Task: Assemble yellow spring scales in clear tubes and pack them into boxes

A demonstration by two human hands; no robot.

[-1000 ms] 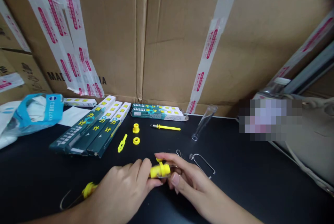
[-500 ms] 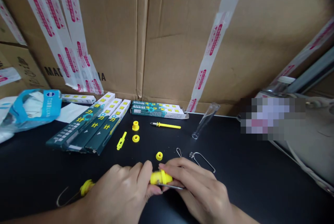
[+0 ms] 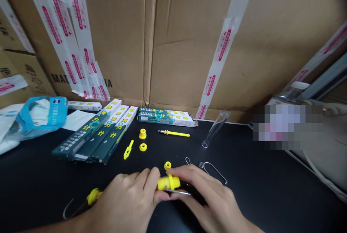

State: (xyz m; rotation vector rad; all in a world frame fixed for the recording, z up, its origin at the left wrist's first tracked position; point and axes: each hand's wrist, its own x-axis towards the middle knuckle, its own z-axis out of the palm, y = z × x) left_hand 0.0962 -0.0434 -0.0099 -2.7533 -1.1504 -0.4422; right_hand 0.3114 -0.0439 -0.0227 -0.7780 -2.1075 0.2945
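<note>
Left hand (image 3: 130, 195) at seven o'clock grasped a yellow-ended tube (image 3: 166, 183), right hand (image 3: 208, 193) at five touched its end, whether gripping unclear, small bushing (image 3: 167, 165) lay just beyond

Left forearm (image 3: 65, 225), bare, enters at lower left, runs up and rightward. Left grip (image 3: 130, 193), a bare hand: back uppermost, knuckles bent, fingers curled and closed in a hold; thumb below index finger, tip pointing right. Right forearm (image 3: 248, 225), bare, enters at lower right, angled up and leftward. Right grip (image 3: 217, 197), a bare hand: index finger arched leftward, thumb beneath, gap between them; remaining fingers mostly hidden.
</note>
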